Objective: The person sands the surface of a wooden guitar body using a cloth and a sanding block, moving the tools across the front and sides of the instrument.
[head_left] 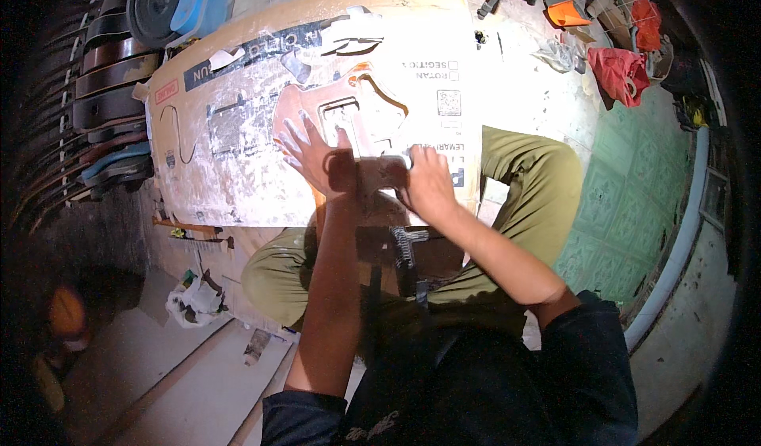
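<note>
A pale guitar body [293,101] with cut-out cavities lies on a dusty cardboard sheet [206,160] over my lap. My left hand [321,156] lies on the left part of the body, fingers spread, their tips dusted pale. My right hand [424,180] grips a small pale pad or block [395,161] at the body's lower right edge, partly in shadow. Torn paper scraps [353,38] lie on the cardboard above the body.
Guitar bodies and necks [107,121] hang or stand racked at the left, beside blue plastic containers [190,6]. Red bags [614,73], an orange object [563,10] and a long pale pipe [666,279] lie at the right. A white bundle [194,303] lies lower left.
</note>
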Demonstrator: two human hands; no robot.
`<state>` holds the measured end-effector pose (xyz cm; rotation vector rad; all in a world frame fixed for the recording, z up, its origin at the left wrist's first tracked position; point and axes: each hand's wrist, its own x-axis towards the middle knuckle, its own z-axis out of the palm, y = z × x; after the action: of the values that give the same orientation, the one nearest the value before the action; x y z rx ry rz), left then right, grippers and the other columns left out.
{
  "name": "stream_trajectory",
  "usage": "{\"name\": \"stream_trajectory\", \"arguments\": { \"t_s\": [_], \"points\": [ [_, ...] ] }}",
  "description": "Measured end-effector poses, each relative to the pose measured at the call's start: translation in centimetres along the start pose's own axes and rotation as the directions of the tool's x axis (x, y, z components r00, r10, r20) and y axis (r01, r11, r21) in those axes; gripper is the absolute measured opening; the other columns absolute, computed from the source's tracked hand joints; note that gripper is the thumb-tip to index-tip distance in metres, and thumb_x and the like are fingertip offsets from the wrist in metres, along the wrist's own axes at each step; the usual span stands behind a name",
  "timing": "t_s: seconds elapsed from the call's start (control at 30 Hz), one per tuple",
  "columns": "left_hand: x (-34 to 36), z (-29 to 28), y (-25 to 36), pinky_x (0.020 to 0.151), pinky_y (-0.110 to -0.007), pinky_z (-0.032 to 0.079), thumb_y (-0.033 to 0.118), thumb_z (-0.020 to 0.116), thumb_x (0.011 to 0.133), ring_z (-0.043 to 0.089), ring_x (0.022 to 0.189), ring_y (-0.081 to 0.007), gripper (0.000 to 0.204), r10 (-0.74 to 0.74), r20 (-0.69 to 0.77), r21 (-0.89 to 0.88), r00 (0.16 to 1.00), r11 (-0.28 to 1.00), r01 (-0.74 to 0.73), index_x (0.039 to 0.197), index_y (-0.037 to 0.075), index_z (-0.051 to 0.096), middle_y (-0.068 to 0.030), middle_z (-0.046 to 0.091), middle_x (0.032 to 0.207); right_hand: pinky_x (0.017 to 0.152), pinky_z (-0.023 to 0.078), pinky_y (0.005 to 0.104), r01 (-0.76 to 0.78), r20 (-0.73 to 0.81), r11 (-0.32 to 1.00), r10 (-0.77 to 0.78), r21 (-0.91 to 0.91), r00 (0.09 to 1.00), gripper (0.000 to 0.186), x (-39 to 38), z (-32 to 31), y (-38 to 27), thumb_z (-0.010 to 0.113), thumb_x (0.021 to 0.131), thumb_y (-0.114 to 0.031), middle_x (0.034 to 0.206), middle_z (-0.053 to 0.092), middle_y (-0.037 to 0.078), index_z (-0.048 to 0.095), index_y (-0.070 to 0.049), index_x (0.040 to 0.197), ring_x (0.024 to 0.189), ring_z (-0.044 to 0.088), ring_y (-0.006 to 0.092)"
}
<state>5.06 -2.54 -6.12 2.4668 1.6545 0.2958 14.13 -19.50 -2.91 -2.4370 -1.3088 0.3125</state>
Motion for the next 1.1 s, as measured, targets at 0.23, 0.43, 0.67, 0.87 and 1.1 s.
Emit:
{"name": "stream_trajectory", "arguments": {
  "t_s": [0.23,0.43,0.67,0.87,1.1],
  "points": [
    [0.3,0.9,-0.8,0.122,-0.062,0.018,0.049,0.066,0.087,0.019,0.154,-0.0441,0.08,-0.02,0.01,0.051,1.0,0.999,0.02,0.156,0.017,0.041,-0.0192,0.029,0.165,0.078,0.04,0.0465,0.017,-0.045,0.999,-0.015,0.039,0.999,0.02,-0.1,-1.3,0.0,0.064,0.088,-0.014,0.1,0.055,0.018,0.068,-0.018,0.107,0.095,0.052,0.0345],
    [0.5,0.2,-0.6,0.122,-0.062,0.016,0.048,0.067,0.086,0.017,0.153,-0.0469,0.083,0.001,0.004,-0.07,1.0,0.998,-0.001,0.156,0.013,0.041,-0.0218,0.027,0.165,0.077,0.039,0.0464,0.061,-0.142,0.991,-0.044,0.116,0.989,0.015,4.5,-2.4,-1.0,0.064,0.089,-0.014,0.098,0.055,0.017,0.067,-0.016,0.104,0.094,0.051,0.0364],
    [0.2,-0.5,-0.1,0.122,-0.063,0.019,0.04,0.07,0.088,0.022,0.149,-0.0518,0.077,0.028,-0.021,-0.052,0.999,0.998,-0.029,0.152,0.007,0.045,-0.0286,0.03,0.161,0.078,0.039,0.0462,0.114,-0.077,0.988,-0.107,0.099,0.991,0.016,-0.4,-1.6,-0.5,0.067,0.088,-0.015,0.103,0.055,0.019,0.068,-0.016,0.104,0.097,0.052,0.0365],
    [0.4,-0.1,-0.2,0.122,-0.063,0.017,0.044,0.068,0.087,0.017,0.153,-0.0454,0.077,-0.004,-0.019,-0.046,1.0,0.999,0.003,0.153,0.011,0.046,-0.0215,0.029,0.164,0.077,0.039,0.0474,0.04,-0.075,0.991,-0.03,0.127,0.997,0.021,2.1,-1.6,-0.8,0.067,0.088,-0.014,0.1,0.053,0.018,0.067,-0.016,0.109,0.095,0.052,0.0365],
    [0.2,-0.5,0.1,0.122,-0.063,0.016,0.045,0.066,0.088,0.018,0.153,-0.0444,0.077,-0.046,0.034,-0.031,0.998,0.998,0.047,0.153,0.011,0.045,-0.0212,0.028,0.164,0.077,0.038,0.0464,0.063,-0.142,0.992,-0.047,0.111,0.989,0.015,4.8,-1.5,-1.6,0.063,0.091,-0.013,0.099,0.054,0.018,0.068,-0.016,0.105,0.093,0.051,0.0361]
  ]
}}
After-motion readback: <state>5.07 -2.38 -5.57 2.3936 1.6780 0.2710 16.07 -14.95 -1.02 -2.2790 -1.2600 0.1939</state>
